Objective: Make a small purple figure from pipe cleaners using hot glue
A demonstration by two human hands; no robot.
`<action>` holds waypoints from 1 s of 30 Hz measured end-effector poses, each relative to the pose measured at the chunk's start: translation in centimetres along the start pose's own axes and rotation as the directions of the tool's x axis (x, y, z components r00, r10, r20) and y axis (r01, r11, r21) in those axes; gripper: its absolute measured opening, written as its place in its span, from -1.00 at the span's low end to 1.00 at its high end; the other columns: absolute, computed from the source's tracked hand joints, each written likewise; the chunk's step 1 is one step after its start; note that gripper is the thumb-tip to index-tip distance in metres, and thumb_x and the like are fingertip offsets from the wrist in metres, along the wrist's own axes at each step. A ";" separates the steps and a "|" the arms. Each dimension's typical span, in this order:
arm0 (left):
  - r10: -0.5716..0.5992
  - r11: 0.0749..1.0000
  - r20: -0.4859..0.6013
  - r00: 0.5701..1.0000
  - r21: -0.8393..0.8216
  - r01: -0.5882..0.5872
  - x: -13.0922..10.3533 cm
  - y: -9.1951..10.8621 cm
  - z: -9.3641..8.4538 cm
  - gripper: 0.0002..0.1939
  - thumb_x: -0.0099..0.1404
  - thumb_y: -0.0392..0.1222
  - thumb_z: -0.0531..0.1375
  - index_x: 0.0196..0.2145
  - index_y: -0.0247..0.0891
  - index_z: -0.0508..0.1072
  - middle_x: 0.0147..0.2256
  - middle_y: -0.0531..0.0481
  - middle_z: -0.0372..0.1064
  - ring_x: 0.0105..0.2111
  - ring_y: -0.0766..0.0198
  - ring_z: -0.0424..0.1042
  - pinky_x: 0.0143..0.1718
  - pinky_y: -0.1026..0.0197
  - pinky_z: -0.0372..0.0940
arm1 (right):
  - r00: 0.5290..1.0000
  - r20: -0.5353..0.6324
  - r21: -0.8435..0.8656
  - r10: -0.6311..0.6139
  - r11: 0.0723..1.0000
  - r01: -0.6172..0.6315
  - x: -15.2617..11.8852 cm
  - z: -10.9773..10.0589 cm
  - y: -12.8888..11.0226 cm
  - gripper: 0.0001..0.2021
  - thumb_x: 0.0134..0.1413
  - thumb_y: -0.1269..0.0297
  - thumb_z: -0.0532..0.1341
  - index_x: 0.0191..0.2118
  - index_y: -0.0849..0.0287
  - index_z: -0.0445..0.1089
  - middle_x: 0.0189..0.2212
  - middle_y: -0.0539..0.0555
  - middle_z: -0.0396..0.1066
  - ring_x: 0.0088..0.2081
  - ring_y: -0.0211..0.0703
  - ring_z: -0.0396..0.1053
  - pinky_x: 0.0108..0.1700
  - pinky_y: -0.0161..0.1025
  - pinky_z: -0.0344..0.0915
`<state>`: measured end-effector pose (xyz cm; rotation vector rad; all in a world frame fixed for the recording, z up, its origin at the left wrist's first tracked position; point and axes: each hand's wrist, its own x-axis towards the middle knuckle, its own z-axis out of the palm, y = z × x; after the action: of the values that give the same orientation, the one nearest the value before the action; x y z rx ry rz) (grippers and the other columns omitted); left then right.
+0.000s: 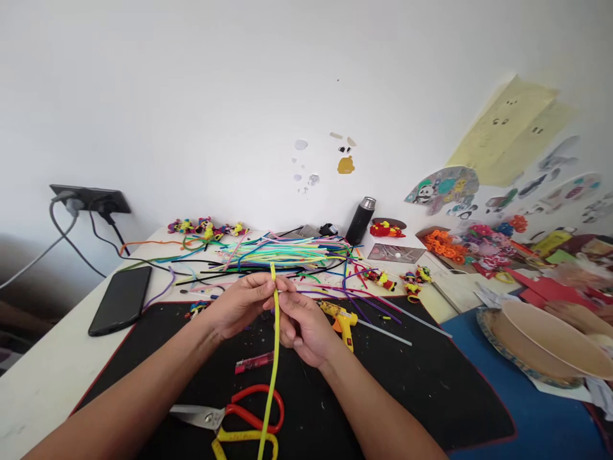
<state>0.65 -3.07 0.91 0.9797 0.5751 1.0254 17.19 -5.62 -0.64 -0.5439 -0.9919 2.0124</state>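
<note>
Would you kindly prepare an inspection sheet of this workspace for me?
Surface: black mat on a white table.
Item in hand: yellow strip, gripped near its upper end.
Clutter: scissors and glue gun on the mat; phone at left; bundle of coloured strips beyond the hands.
Hands: left hand and right hand both on the strip.
Cables: several leads at a black socket panel, left.
Surroundings: white wall with stickers.

Stem [276, 332] above scissors [218, 418] on mat [407, 396] — glue gun [345, 319] farther back, right. Phone [119, 300] on table [43, 370], left of mat. Stem pile [287, 252] behind mat — flask [360, 222] at its right end; bowl [550, 338] right of mat.
</note>
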 end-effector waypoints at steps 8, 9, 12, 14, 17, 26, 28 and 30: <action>-0.025 1.000 0.015 1.000 0.013 0.025 0.3 -0.4 -0.7 -0.62 0.11 0.09 0.52 -0.24 -0.24 0.72 -0.32 -0.07 0.57 -0.52 0.38 0.29 -0.33 0.24 0.27 | 0.999 -0.013 0.045 0.053 0.998 -0.052 0.6 -0.4 0.1 -0.62 0.03 -0.04 0.50 -0.37 0.21 0.51 -0.79 -0.23 0.06 -0.75 -0.47 -0.15 -0.66 -0.40 -0.24; -0.043 0.998 0.008 0.999 0.035 0.042 0.4 -0.2 -0.9 -0.56 0.11 0.13 0.52 -0.17 -0.23 0.71 -0.28 -0.11 0.60 -0.46 0.32 0.36 -0.29 0.22 0.30 | 0.999 -0.027 0.036 0.041 0.999 -0.040 0.6 -0.7 0.2 -0.60 0.03 -0.05 0.50 -0.38 0.21 0.51 -0.79 -0.24 0.05 -0.75 -0.48 -0.16 -0.66 -0.40 -0.23; -0.059 0.983 -0.084 0.995 0.169 0.072 0.6 0.8 -1.9 -0.45 0.13 0.22 0.47 -0.06 -0.22 0.68 -0.14 -0.22 0.62 -0.19 0.07 0.51 -0.12 0.10 0.37 | 0.991 -0.130 0.023 -0.026 0.999 0.029 0.4 -2.3 0.1 -0.59 0.00 -0.06 0.51 -0.36 0.23 0.52 -0.78 -0.25 0.01 -0.73 -0.48 -0.18 -0.66 -0.43 -0.23; 0.008 0.933 -0.180 0.984 0.355 0.058 0.7 1.5 -2.7 -0.46 0.19 0.23 0.42 -0.04 -0.22 0.66 -0.13 -0.20 0.62 -0.15 0.05 0.52 -0.09 0.08 0.36 | 0.972 -0.224 0.038 -0.076 0.996 0.086 0.2 -3.5 -0.3 -0.60 -0.02 -0.04 0.52 -0.36 0.21 0.51 -0.79 -0.26 -0.02 -0.73 -0.48 -0.19 -0.66 -0.44 -0.23; 0.109 0.703 -0.218 0.970 0.707 0.080 0.9 2.1 -3.7 -0.50 0.25 0.24 0.35 -0.06 -0.20 0.65 -0.16 -0.12 0.64 -0.15 0.04 0.52 -0.10 0.10 0.35 | 0.931 -0.330 0.098 -0.158 0.975 0.200 0.0 -4.8 -1.3 -0.64 -0.03 0.02 0.53 -0.38 0.19 0.50 -0.79 -0.26 -0.03 -0.73 -0.47 -0.19 -0.67 -0.44 -0.18; 0.068 -0.010 -0.046 0.997 0.999 0.047 1.5 -1.6 -3.6 -0.71 0.36 -0.10 0.12 -0.21 -0.18 0.64 -0.20 -0.12 0.63 -0.19 -0.02 0.54 -0.15 0.06 0.32 | 0.947 -0.285 0.112 -0.147 0.976 0.185 -0.5 -3.8 -1.2 -0.66 0.01 0.03 0.50 -0.42 0.22 0.52 -0.80 -0.23 0.01 -0.75 -0.46 -0.14 -0.68 -0.41 -0.24; 0.038 -0.092 -0.012 0.999 0.996 0.015 1.4 -2.3 -3.5 -0.71 0.37 -0.15 0.10 -0.20 -0.20 0.64 -0.20 -0.15 0.62 -0.18 -0.03 0.54 -0.16 0.05 0.32 | 0.951 -0.271 0.098 -0.148 0.979 0.180 -0.5 -3.5 -0.9 -0.65 0.02 0.01 0.49 -0.43 0.22 0.51 -0.81 -0.23 0.01 -0.75 -0.46 -0.12 -0.67 -0.40 -0.22; 0.010 -0.132 -0.006 1.000 0.991 0.007 1.3 -2.7 -3.3 -0.72 0.39 -0.17 0.10 -0.19 -0.21 0.63 -0.21 -0.15 0.61 -0.18 -0.04 0.53 -0.16 0.05 0.32 | 0.951 -0.269 0.090 -0.155 0.979 0.185 -0.5 -3.4 -0.8 -0.64 0.03 -0.01 0.48 -0.43 0.21 0.50 -0.81 -0.23 0.01 -0.76 -0.45 -0.12 -0.67 -0.39 -0.21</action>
<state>-0.22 -1.01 -3.00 2.4056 1.5151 0.3279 20.10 -4.15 -2.01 -0.6209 -0.7333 1.7778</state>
